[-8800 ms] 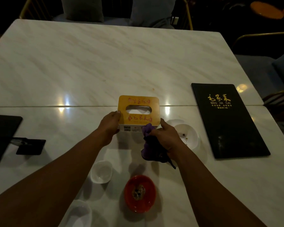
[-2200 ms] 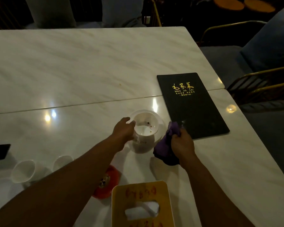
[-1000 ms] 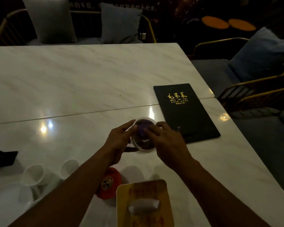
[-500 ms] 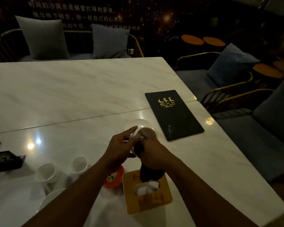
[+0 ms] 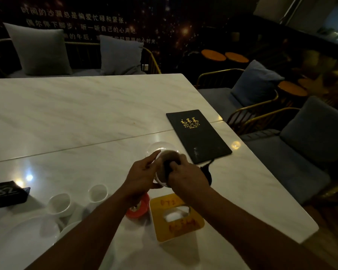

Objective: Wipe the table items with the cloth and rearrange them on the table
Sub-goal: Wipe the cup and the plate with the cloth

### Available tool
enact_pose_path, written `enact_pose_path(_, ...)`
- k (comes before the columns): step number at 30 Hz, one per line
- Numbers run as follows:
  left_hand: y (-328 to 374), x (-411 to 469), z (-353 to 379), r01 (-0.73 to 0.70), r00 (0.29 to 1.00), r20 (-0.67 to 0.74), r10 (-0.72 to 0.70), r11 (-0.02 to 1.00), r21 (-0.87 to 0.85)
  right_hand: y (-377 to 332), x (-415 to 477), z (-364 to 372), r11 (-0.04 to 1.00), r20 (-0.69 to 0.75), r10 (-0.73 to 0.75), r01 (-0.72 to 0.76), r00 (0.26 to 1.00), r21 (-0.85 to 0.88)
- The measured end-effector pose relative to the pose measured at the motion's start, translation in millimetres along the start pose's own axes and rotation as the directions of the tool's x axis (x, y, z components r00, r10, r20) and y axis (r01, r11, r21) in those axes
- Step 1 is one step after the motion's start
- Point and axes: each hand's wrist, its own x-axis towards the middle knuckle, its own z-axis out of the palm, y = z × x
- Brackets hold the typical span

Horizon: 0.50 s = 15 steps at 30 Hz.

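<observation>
White table (image 5: 86, 114) all around me. Past the cups (image 5: 59, 203) on the left, my left hand (image 5: 142, 176) curls round the bowl (image 5: 161, 180), held up by the saucer (image 5: 160, 147). My right hand (image 5: 185, 174) pinches the cloth (image 5: 168, 166) inside it. I think I am wiping the bowl. Next I must set it down gently, near the menu (image 5: 199, 135).

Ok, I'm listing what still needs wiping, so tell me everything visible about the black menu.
The menu is a slim black rectangular folder, closed, with a matte cover. Gold characters and the words MAO JIA CAI sit near its far end. It lies flat on the white marble table by the right edge, slightly askew, across the seam between two tabletops. A pale smear marks its near left corner. Nothing rests on it; the tail of the dark cloth ends just by its near edge.
</observation>
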Motion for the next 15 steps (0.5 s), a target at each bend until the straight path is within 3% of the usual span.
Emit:
enact_pose_path(4, 7.1, 1.0, -7.8, 0.090, 0.994, 0.057, -0.093, 0.995, 0.044, 14.0, 6.5, -11.8, 0.990, -0.001, -0.133, 0.133, 0.991, 0.043)
enact_pose_path(8, 11.8, 2.9, -8.0, 0.014, 0.998, 0.056, -0.018, 0.997, 0.070, 11.5, 5.9, -11.8, 0.991, 0.078, -0.127, 0.129, 0.989, -0.021)
enact_pose_path(11, 9.7, 5.1, -2.2, -0.014, 1.000, 0.028, 0.012, 0.996, 0.092, 3.4, 8.6, -13.4, 0.961, 0.206, -0.004, -0.054, 0.979, 0.271)
enact_pose_path(13, 4.2, 5.5, 2.4, -0.020, 1.000, 0.014, 0.018, 0.997, 0.078, 7.3, 12.9, -10.9, 0.845, 0.271, 0.049, -0.185, 0.961, 0.502)
enact_pose_path(14, 1.6, 5.7, 6.0, -0.017, 1.000, 0.005, 0.016, 0.998, 0.067, 10.8, 14.1, -7.1, 0.727, 0.297, 0.072, -0.254, 0.952, 0.639)
enact_pose_path(15, -1.5, 6.7, 10.8, -0.017, 1.000, -0.006, 0.017, 0.998, 0.062, 13.2, 14.9, -2.6, 0.544, 0.324, 0.088, -0.318, 0.942, 0.776)
